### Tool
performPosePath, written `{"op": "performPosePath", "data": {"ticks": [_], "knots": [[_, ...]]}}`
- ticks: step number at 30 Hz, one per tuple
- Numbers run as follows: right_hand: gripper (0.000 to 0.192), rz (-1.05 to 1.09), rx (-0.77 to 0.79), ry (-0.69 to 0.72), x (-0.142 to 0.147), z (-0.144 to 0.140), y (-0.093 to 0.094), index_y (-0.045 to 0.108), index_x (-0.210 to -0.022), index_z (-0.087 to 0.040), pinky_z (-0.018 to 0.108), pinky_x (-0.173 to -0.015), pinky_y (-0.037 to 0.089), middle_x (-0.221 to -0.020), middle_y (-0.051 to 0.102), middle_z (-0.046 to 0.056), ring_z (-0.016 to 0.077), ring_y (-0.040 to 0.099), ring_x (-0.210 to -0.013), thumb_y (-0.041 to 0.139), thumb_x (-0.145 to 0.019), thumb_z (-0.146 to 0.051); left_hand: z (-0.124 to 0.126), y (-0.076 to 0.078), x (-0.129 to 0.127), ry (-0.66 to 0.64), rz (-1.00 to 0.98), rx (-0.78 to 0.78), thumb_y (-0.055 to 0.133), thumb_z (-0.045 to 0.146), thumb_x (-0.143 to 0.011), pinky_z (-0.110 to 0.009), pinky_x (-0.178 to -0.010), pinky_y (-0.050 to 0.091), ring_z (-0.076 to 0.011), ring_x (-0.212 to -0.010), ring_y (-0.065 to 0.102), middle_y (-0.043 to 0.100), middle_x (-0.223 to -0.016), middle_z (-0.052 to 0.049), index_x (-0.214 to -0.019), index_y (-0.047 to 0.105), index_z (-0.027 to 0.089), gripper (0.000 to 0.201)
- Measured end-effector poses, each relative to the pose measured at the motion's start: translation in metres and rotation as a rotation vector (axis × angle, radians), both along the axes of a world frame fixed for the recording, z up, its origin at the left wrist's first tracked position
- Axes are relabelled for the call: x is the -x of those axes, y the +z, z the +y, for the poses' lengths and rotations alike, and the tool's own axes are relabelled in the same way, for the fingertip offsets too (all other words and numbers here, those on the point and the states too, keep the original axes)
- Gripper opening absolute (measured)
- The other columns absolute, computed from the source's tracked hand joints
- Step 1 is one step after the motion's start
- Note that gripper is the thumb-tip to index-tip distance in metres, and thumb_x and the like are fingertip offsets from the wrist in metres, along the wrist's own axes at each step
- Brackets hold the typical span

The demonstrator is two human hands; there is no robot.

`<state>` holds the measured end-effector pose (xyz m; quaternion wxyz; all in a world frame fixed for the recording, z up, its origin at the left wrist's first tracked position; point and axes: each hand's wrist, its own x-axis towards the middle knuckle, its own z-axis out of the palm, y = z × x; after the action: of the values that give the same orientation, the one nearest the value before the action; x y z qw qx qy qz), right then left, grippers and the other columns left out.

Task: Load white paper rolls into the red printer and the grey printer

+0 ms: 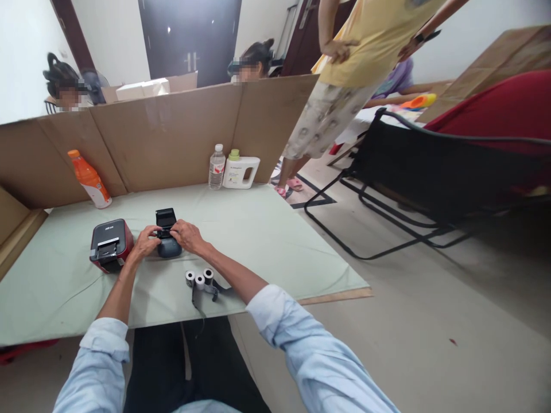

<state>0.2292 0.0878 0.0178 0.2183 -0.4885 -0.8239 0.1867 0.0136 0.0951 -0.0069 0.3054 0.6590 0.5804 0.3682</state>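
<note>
A small black portable printer [169, 249] stands on the table with its lid [166, 217] raised at the back. My left hand [147, 241] grips its left side, the fingers bent in at the opening. On the opposite side my right hand [187, 235] is closed, fingertips at the same opening. What lies inside, between the fingertips, is too small to make out. Nearer to me are several small paper rolls [200, 281] standing together, with dark strips trailing from them. Left of my left hand sits a bigger red and black printer [109, 232].
An orange bottle [89, 180], a clear water bottle [217, 169] and a white jug [241, 173] stand along the cardboard wall [172, 137] behind the table [258, 241]. A black folding chair [413, 166] and a standing person [357, 51] are at the right. Other people sit beyond the cardboard.
</note>
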Motion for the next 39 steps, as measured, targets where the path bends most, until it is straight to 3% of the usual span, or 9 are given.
{"op": "performPosePath", "data": {"ticks": [7, 11, 14, 17, 22, 27, 31, 36, 39], "knots": [[0.024, 0.296, 0.031, 0.053, 0.0, 0.014, 0.017, 0.078, -0.096, -0.021, 0.026, -0.075, 0.045, -0.083, 0.075, 0.002, 0.0181, 0.066, -0.084, 0.056, -0.099, -0.029, 0.003, 0.02, -0.015, -0.017, 0.155, -0.148, 0.069, 0.032, -0.072, -0.038, -0.101, 0.05, -0.0249, -0.101, 0.065, 0.074, -0.099, -0.008, -0.083, 0.076, 0.02, 0.017], [0.025, 0.536, 0.081, 0.076, -0.017, 0.017, 0.033, 0.074, -0.088, -0.016, 0.022, -0.065, 0.042, -0.064, 0.064, -0.002, 0.0135, 0.061, -0.065, 0.055, -0.097, -0.029, 0.002, 0.041, -0.036, -0.104, 0.115, -0.157, 0.065, 0.032, -0.078, -0.032, -0.085, 0.052, -0.0207, -0.085, 0.064, 0.073, -0.089, -0.005, -0.096, 0.076, 0.017, 0.026], [0.026, 0.646, 0.074, 0.115, -0.046, 0.012, 0.044, 0.071, -0.084, -0.014, 0.022, -0.063, 0.043, -0.066, 0.063, -0.002, 0.0123, 0.059, -0.062, 0.054, -0.094, -0.031, -0.001, 0.055, -0.062, -0.217, 0.033, -0.114, 0.063, 0.035, -0.081, -0.025, -0.066, 0.047, -0.0148, -0.068, 0.056, 0.066, -0.075, -0.001, -0.095, 0.074, 0.013, 0.028], [0.023, 0.635, 0.046, 0.112, -0.086, -0.009, 0.047, 0.072, -0.09, -0.014, 0.024, -0.068, 0.046, -0.076, 0.068, -0.001, 0.0137, 0.061, -0.071, 0.062, -0.089, -0.035, -0.009, 0.064, -0.096, -0.333, 0.029, -0.111, 0.064, 0.036, -0.083, -0.023, -0.061, 0.041, -0.0121, -0.062, 0.051, 0.06, -0.066, 0.001, -0.086, 0.073, 0.012, 0.026], [0.02, 0.39, 0.03, -0.144, -0.143, -0.069, 0.028, 0.075, -0.094, -0.018, 0.028, -0.074, 0.047, -0.086, 0.074, 0.002, 0.0168, 0.064, -0.079, 0.073, -0.08, -0.032, -0.035, 0.066, -0.154, -0.581, 0.23, -0.081, 0.07, 0.029, -0.079, -0.025, -0.066, 0.042, -0.0143, -0.067, 0.057, 0.067, -0.07, 0.0, -0.087, 0.077, 0.014, 0.018], [0.012, 0.288, 0.158, -0.287, -0.164, -0.116, -0.01, 0.075, -0.09, -0.022, 0.029, -0.075, 0.048, -0.085, 0.076, 0.001, 0.0189, 0.066, -0.08, 0.068, -0.082, -0.027, -0.062, 0.048, -0.188, -0.727, 0.422, -0.033, 0.07, 0.024, -0.075, -0.028, -0.069, 0.046, -0.0195, -0.073, 0.063, 0.073, -0.078, -0.004, -0.097, 0.08, 0.02, 0.024], [0.015, 0.257, 0.238, -0.296, -0.166, -0.131, -0.031, 0.076, -0.093, -0.023, 0.029, -0.074, 0.049, -0.088, 0.077, 0.001, 0.0201, 0.068, -0.082, 0.067, -0.081, -0.026, -0.07, 0.034, -0.183, -0.81, 0.393, 0.032, 0.069, 0.023, -0.075, -0.03, -0.077, 0.05, -0.0227, -0.082, 0.069, 0.078, -0.089, -0.005, -0.108, 0.08, 0.022, 0.035], [0.042, 0.234, 0.246, -0.245, -0.156, -0.137, -0.038, 0.072, -0.125, -0.028, 0.029, -0.077, 0.048, -0.1, 0.079, 0.002, 0.0219, 0.07, -0.089, 0.067, -0.083, -0.023, -0.076, 0.032, -0.159, -0.735, 0.308, 0.109, 0.073, 0.028, -0.074, -0.033, -0.086, 0.053, -0.0276, -0.099, 0.071, 0.079, -0.112, -0.009, -0.123, 0.076, 0.021, 0.049], [0.034, 0.255, 0.239, -0.186, -0.141, -0.14, -0.037, 0.073, -0.121, -0.024, 0.029, -0.077, 0.047, -0.102, 0.079, 0.005, 0.0225, 0.07, -0.089, 0.061, -0.09, -0.025, -0.084, 0.032, -0.152, -0.731, 0.272, 0.113, 0.065, 0.025, -0.08, -0.032, -0.086, 0.053, -0.0254, -0.095, 0.071, 0.079, -0.108, -0.006, -0.118, 0.077, 0.021, 0.04]]}}
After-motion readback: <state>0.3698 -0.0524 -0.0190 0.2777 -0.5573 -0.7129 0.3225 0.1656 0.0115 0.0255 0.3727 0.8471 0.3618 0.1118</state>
